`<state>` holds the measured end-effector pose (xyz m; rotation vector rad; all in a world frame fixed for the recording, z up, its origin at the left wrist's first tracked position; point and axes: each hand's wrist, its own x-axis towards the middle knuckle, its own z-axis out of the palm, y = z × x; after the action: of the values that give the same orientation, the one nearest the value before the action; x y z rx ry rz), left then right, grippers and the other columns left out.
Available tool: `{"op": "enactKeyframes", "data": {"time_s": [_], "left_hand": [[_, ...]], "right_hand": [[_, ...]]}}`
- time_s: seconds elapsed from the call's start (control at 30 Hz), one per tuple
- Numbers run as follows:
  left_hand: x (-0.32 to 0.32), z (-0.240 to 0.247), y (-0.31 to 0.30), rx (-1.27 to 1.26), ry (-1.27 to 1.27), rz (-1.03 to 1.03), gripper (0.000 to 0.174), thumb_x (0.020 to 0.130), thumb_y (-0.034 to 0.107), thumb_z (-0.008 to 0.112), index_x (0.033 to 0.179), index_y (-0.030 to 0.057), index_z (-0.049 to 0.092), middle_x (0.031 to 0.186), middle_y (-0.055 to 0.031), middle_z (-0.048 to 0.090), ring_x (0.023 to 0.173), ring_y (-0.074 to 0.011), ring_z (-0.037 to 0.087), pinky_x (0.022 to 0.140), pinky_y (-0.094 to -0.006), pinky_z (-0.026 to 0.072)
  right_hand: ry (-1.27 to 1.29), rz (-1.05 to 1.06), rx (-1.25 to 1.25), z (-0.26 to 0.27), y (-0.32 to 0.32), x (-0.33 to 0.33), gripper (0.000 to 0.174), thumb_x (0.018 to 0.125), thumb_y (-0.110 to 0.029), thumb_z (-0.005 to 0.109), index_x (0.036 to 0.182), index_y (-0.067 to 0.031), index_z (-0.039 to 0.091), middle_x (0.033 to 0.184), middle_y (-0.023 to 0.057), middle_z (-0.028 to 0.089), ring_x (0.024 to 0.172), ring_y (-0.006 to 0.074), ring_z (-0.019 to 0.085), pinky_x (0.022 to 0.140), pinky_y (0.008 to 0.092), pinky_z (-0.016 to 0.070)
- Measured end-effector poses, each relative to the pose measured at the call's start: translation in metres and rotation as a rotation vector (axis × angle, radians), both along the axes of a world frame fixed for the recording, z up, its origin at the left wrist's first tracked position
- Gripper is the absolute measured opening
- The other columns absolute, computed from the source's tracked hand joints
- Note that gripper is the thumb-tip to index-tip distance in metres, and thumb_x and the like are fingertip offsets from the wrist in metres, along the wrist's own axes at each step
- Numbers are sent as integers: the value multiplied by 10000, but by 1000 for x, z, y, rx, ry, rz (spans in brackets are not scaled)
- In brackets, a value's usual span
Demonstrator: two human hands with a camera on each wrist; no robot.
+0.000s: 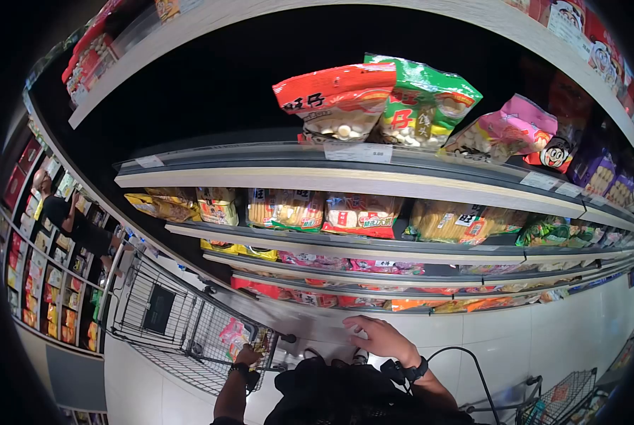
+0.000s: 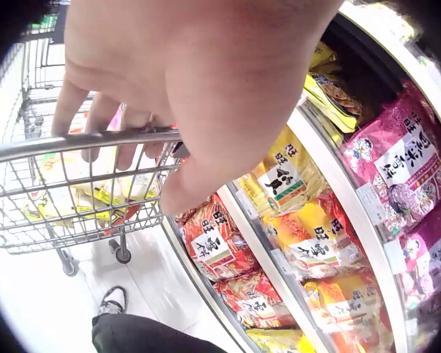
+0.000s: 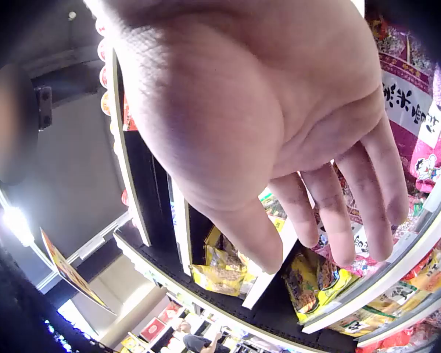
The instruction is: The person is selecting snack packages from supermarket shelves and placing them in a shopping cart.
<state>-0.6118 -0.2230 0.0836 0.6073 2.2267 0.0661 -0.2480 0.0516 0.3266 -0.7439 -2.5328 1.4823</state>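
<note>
My left hand (image 1: 248,355) holds the rim of a metal wire shopping cart (image 1: 161,347). In the left wrist view, the fingers of the left hand (image 2: 184,81) pass down inside the top rail (image 2: 29,147), and the thumb lies on the outer side. Bagged goods (image 2: 95,195) in the cart show through the wires. Nothing is in my right hand (image 1: 382,338), raised in front of the lower shelves with loosely extended fingers. Close up, the right hand (image 3: 257,110) overlaps yellow snack bags (image 3: 312,287) and a magenta bag (image 3: 404,103) on the shelves behind it.
Shelves (image 1: 430,177) of snack bags curve across the front. A red bag (image 1: 345,99), a green bag (image 1: 430,99) and a pink bag (image 1: 508,131) stand on the upper one. Another cart (image 1: 561,397) is at the lower right. A person (image 1: 69,212) stands at the far left.
</note>
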Motion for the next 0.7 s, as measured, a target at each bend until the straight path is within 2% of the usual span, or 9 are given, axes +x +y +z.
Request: {"op": "enactKeyframes", "data": {"time_s": [0.17, 0.23, 0.27, 0.3, 0.33, 0.43, 0.5, 0.53, 0.7], "left_hand": [[-17, -4, 31, -235, -57, -271, 692, 654, 449, 700, 1130, -44, 600, 1122, -233, 625, 1052, -327, 610, 889, -405, 477], [-14, 53, 74, -295, -78, -485, 620, 720, 488, 652, 1085, -12, 636, 1083, -203, 649, 992, -310, 633, 854, -394, 484], [-15, 87, 98, -22, -141, -735, 518, 796, 436, 616, 1093, 12, 635, 1075, -176, 656, 979, -302, 637, 835, -378, 494], [-62, 30, 93, 565, -372, -850, 374, 854, 300, 591, 1124, 44, 625, 1086, -164, 651, 994, -283, 632, 830, -353, 499], [-32, 119, 138, 398, -53, -753, 285, 869, 179, 573, 1129, 75, 624, 1099, -160, 644, 993, -253, 635, 826, -328, 504], [15, 333, 207, 902, -34, -531, 204, 828, 115, 600, 1003, 13, 624, 993, -115, 667, 916, -274, 639, 816, -349, 500], [26, 411, 234, 1354, 118, -674, 112, 844, 75, 585, 933, 28, 634, 926, -105, 672, 866, -227, 645, 771, -326, 500], [33, 442, 247, 1528, 58, -607, 86, 840, 49, 553, 859, 49, 636, 777, -13, 636, 698, -87, 571, 569, -209, 398], [21, 532, 327, 1581, 470, -672, 220, 787, 79, 555, 982, 22, 638, 890, -91, 663, 755, -179, 631, 691, -288, 496]], "right_hand": [[29, -52, 4, 5, 6, 1, 392, 863, -265, 628, 1196, -86, 526, 1118, 120, 632, 955, 298, 636, 833, 375, 502], [28, -71, 10, 10, 10, 0, 388, 861, -262, 632, 1191, -83, 531, 1112, 116, 635, 947, 294, 638, 827, 372, 502], [19, -82, -8, 12, 11, 0, 385, 861, -264, 633, 1186, -81, 535, 1109, 113, 636, 946, 289, 638, 825, 371, 501], [5, -86, -30, 13, 11, -1, 383, 860, -265, 634, 1181, -79, 540, 1107, 110, 638, 945, 284, 637, 822, 370, 499], [-4, -79, -15, 13, 12, -3, 385, 857, -264, 637, 1180, -77, 543, 1108, 108, 637, 948, 280, 636, 820, 370, 496], [-21, -45, 14, 8, 16, -5, 386, 853, -258, 642, 1178, -74, 544, 1108, 109, 634, 951, 279, 635, 821, 369, 496], [-31, -36, 16, 14, 16, -7, 386, 853, -252, 643, 1181, -73, 546, 1107, 107, 633, 949, 275, 632, 818, 363, 494], [-25, -74, 28, 22, 13, -8, 387, 853, -250, 644, 1184, -74, 546, 1107, 108, 631, 948, 272, 630, 813, 361, 494], [13, -188, -40, 22, 7, 0, 408, 853, -222, 653, 1221, -86, 541, 1121, 90, 633, 946, 241, 627, 789, 352, 496]]}}
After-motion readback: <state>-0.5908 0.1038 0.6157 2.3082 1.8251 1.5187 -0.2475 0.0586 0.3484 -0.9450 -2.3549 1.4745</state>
